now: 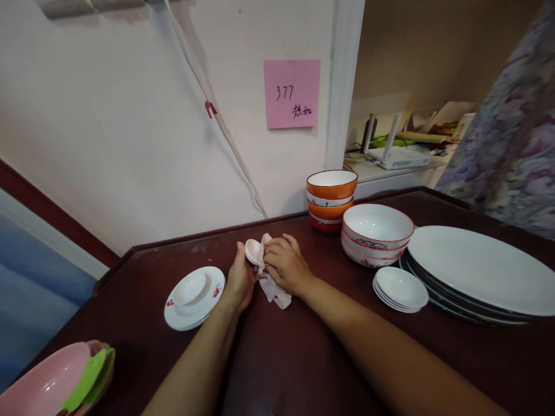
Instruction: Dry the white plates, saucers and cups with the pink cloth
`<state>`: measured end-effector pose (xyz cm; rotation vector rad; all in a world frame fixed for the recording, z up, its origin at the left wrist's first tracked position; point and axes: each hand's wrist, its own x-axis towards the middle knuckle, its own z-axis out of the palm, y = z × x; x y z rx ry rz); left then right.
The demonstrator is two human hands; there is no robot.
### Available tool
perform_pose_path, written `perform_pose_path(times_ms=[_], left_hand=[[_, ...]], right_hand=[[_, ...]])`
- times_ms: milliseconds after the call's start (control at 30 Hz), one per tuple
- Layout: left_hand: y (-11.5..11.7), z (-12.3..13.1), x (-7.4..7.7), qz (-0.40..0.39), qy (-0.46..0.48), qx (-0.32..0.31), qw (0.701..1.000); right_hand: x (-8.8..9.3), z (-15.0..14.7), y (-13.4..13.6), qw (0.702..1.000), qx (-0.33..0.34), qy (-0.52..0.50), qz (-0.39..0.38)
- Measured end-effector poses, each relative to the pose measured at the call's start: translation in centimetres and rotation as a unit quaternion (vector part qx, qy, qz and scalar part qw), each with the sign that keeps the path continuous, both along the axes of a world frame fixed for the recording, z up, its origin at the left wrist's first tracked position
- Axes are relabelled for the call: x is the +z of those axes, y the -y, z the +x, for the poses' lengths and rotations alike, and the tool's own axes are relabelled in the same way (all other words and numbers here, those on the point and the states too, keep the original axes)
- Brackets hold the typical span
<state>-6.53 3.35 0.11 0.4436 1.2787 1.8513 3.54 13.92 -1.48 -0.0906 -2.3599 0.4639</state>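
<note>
A small white dish (252, 252) is tilted up in my left hand (241, 276), whose fingers close around its lower edge. My right hand (286, 263) grips a pale pink cloth (276, 293) and presses it against the dish's right side. Part of the cloth hangs below the hands, near the table. To the left lies a short stack of white plates with red flowers (172, 315), with another small white dish (191, 288) on top. The fingers behind the dish and cloth are partly hidden.
On the dark table (277, 370) stand orange-and-white stacked bowls (332, 190), red-rimmed bowls (377, 231), small white saucers (401, 287) and large white plates (481, 268). Pink and green leaf-shaped dishes (52, 375) sit at the front left. A wall (130, 173) rises behind.
</note>
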Motion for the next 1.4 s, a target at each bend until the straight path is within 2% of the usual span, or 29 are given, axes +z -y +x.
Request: perform_pose_path(times_ms=[67,200,300,500,633,733,833,967,1167,1267,1333,1400], left_hand=[[0.0,0.1,0.0,0.001,-0.011,-0.005,1.000],[-0.1,0.3,-0.2,0.052,-0.043,0.042,0.997],[-0.2,0.3,-0.2,0.084,-0.045,0.049,0.994],[0.0,-0.2,-0.4,0.019,-0.069,0.057,0.996],[0.0,-0.2,-0.3,-0.012,-0.051,0.046,0.998],[-0.1,0.0,0.0,-0.021,-0.018,0.012,1.000],[-0.1,0.4,0.1,0.014,-0.006,-0.015,1.000],[-0.2,0.7,-0.1,0.040,-0.006,0.007,0.999],[-0.1,0.3,0.6,0.084,0.026,-0.011,0.996],[-0.1,0.4,0.7,0.083,0.034,-0.013,0.996],[-0.1,0.5,0.8,0.086,0.036,-0.008,0.996],[0.0,0.5,0.9,0.106,0.036,0.008,0.994]], right_hand=[[0.0,0.1,-0.1,1.000,-0.010,0.003,-0.005],[0.0,-0.1,0.4,0.999,-0.030,-0.010,-0.044],[-0.1,-0.3,1.0,0.996,-0.031,-0.044,-0.068],[0.1,-0.1,0.5,0.999,-0.023,-0.027,-0.004],[0.1,0.1,-0.3,1.000,-0.012,-0.019,-0.009],[-0.1,-0.1,-0.5,0.999,-0.018,-0.014,-0.030],[-0.2,-0.2,-0.3,0.999,-0.039,-0.011,-0.035],[-0.3,-0.4,0.2,0.998,-0.048,-0.018,-0.038],[0.0,-0.3,0.2,1.000,0.011,-0.014,0.006],[0.4,0.0,0.1,1.000,0.006,-0.013,0.026],[0.5,0.1,0.0,1.000,0.005,-0.024,0.006],[0.3,-0.2,-0.2,0.994,0.014,-0.054,-0.091]])
